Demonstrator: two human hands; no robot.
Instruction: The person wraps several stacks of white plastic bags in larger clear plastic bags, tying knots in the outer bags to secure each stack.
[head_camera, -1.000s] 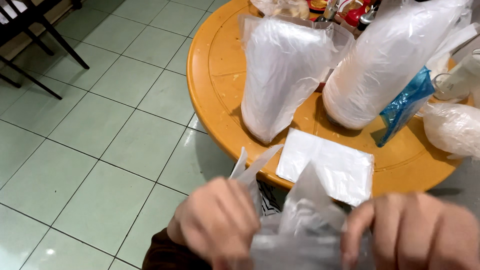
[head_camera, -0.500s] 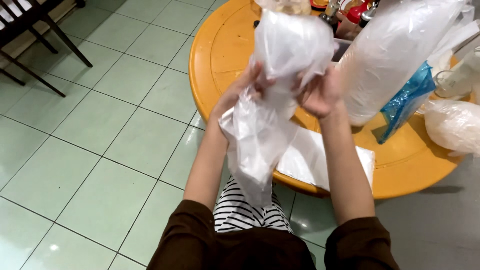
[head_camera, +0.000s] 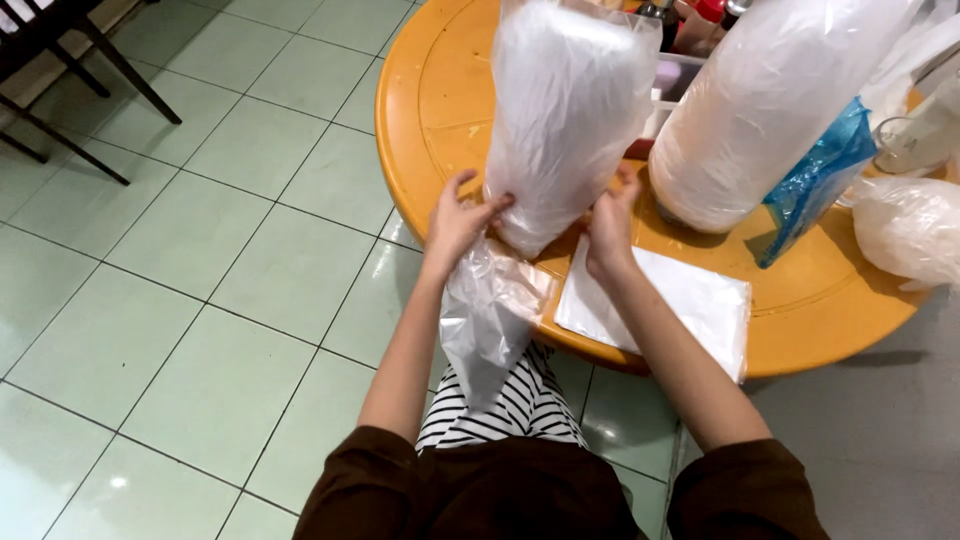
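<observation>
Gripping a clear plastic bag with both hands, left hand and right hand.

We see bright, even indoor light. Glare spots shine on the glossy floor tiles, soft shadows lie on the bench, and the picture stays mostly sharp.

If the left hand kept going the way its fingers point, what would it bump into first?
The left hand points rightward at the tall white plastic bundle standing on the orange table; its fingertips seem to touch it already.
</observation>
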